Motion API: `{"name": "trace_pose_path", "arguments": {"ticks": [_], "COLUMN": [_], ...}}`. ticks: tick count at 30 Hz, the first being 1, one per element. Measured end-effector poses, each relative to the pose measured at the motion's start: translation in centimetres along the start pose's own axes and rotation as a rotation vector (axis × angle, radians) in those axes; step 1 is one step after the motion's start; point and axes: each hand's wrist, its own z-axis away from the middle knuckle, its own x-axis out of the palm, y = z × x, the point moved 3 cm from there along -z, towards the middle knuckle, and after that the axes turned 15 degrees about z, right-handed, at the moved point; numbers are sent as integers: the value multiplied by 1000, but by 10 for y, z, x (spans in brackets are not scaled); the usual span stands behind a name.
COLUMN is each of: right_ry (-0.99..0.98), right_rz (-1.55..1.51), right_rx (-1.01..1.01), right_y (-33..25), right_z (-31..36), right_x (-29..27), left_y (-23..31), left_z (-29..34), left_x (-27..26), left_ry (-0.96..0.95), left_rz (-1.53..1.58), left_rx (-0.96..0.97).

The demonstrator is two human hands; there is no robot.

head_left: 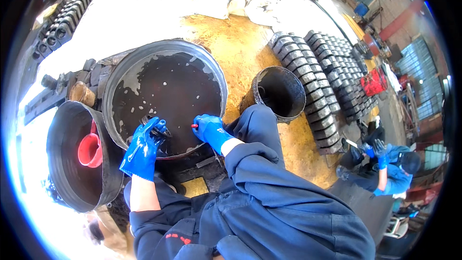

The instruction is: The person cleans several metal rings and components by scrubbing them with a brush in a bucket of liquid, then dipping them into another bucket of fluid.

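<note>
Both my hands wear blue rubber gloves, over the near edge of a wide round metal tub of dark liquid with pale foam patches. My left hand is closed round a small dark, wet-looking part; its exact kind is unclear. To the right, my right hand grips a tool with a red handle, whose working end I cannot make out. A dark bucket stands left of the tub, with a red plastic scoop inside.
Right of the tub stands a dark, stained bucket. Rows of stacked black blocks line the yellowish floor beyond it. A small brown pot sits by the left bucket. At the far right a co-worker in blue gloves is seated.
</note>
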Motion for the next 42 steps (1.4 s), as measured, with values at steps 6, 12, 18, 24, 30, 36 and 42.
{"name": "trace_pose_path", "arguments": {"ticks": [6, 12, 18, 24, 30, 36, 42], "right_ry": [-33, -18, 61, 90, 38, 94, 235], "right_rz": [-9, -23, -44, -43, -33, -45, -41], "right_rx": [29, 20, 19, 35, 3, 21, 27], "right_y": [1, 8, 7, 2, -2, -2, 5], "right_z": [6, 5, 5, 5, 2, 2, 7], "right_x": [-2, 4, 4, 7, 0, -2, 5], "left_y": [-7, -6, -2, -5, -4, -2, -6], "left_z": [-8, -4, -24, -47, -50, -57, -34], "left_x": [-9, 16, 4, -16, -33, -45, -7], "left_ry": [213, 164, 369, 292, 359, 318, 355], "left_rz": [-137, -340, -130, -84, 38, 155, -66], "left_rx": [3, 86, -41, -236, -252, -268, -220]}}
